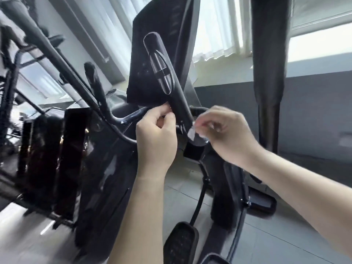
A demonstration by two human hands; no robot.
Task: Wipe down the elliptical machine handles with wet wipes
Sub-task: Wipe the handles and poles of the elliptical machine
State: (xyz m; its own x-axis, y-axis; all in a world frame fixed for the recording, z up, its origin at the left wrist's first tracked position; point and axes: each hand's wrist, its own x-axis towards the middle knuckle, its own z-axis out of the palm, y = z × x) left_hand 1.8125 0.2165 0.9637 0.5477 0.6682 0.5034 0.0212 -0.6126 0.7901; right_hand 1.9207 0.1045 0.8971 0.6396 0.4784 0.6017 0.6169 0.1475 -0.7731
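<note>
R hand [224,130] pinches a small white wet wipe [191,133] in curled fingers, somewhat blurred. The wipe's free corner touches the lower R side of a black elliptical handle [179,103]. L hand [156,136] is on the opposite side of the same handle, fingers curled, tips against its L edge; can't tell whether it grasps anything. Handle slants up & to the L from btw. the two hands, w/ a shiny silver sensor strip [161,73] on its upper half & a rounded top end. Behind it is a dark console panel [141,77]. To the R stands a thick black upright pole [270,73], well apart from the hands. Below is a black foot pedal [181,242] over pale floor tiles [266,235]. Bright white curtains [215,25] in the bkgd. More dark gym gear [47,149] at L, blurred.
</note>
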